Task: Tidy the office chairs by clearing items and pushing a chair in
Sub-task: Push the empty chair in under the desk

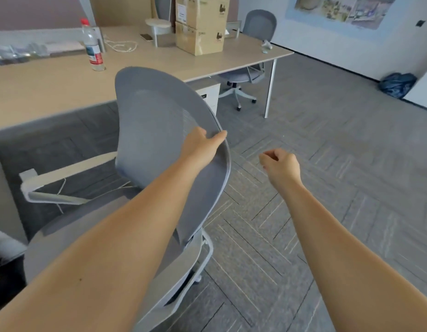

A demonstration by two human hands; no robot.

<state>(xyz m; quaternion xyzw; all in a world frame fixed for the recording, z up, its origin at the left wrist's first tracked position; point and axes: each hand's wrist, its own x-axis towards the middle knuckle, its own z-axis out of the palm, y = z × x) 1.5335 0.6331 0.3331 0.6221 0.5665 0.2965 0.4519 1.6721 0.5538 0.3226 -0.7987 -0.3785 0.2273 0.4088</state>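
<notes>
A grey mesh-backed office chair [157, 121] with white armrests stands in front of me, its seat turned toward the wooden desk [44, 89]. My left hand [201, 146] grips the right edge of its backrest, thumb on the rim. My right hand [280, 165] hovers to the right of the chair over the carpet, fingers curled in, holding nothing. The chair's seat [64, 238] appears bare where I can see it; my left forearm hides part of it.
On the desk stand a plastic water bottle [92, 47], a white cable [121, 46], a phone [146, 37] and stacked cardboard boxes [200, 27]. A second grey chair [246, 75] is tucked under the desk's far end, a third [260, 25] behind it. A dark bag [396, 85] lies by the wall.
</notes>
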